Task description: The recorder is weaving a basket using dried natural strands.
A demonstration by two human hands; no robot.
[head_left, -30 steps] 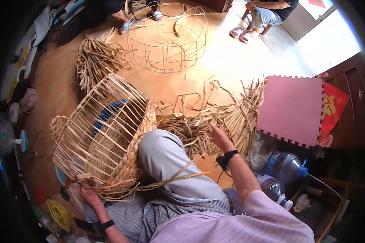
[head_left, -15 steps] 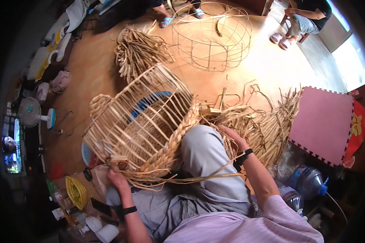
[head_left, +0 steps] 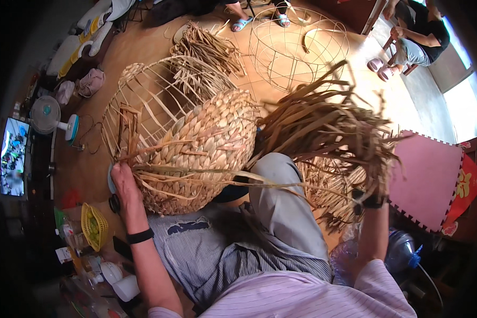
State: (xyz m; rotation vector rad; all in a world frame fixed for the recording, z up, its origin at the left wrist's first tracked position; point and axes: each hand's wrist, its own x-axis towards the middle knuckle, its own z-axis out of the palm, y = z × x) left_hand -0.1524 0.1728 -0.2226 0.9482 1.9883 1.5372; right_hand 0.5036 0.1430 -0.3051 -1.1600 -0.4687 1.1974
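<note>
A woven basket (head_left: 206, 143) of dried plant stalks leans tilted over my left thigh, its braided side toward me and an open wire-and-stalk frame beyond. My left hand (head_left: 124, 185) is closed on the basket's near-left edge, where loose stalks come together. From there a few long stalks run right across my raised knee. Over on the right, a thick bundle of brown dried stalks (head_left: 318, 119) is lifted and blurred. My right hand (head_left: 382, 183) is mostly hidden among these stalks and seems closed on them; its fingers do not show.
Paler stalks (head_left: 334, 183) lie right of my knee, another pile (head_left: 206, 53) beyond the basket. A round wire frame (head_left: 299, 47) stands farther off. Right are a pink foam mat (head_left: 426, 175) and a water bottle (head_left: 400, 252); left, a fan (head_left: 46, 114) and yellow basket (head_left: 94, 227). A person (head_left: 421, 37) sits far right.
The woven basket has turned so its braided side faces me. My right hand has moved right, with the brown bundle raised around it. My left hand has shifted left and up.
</note>
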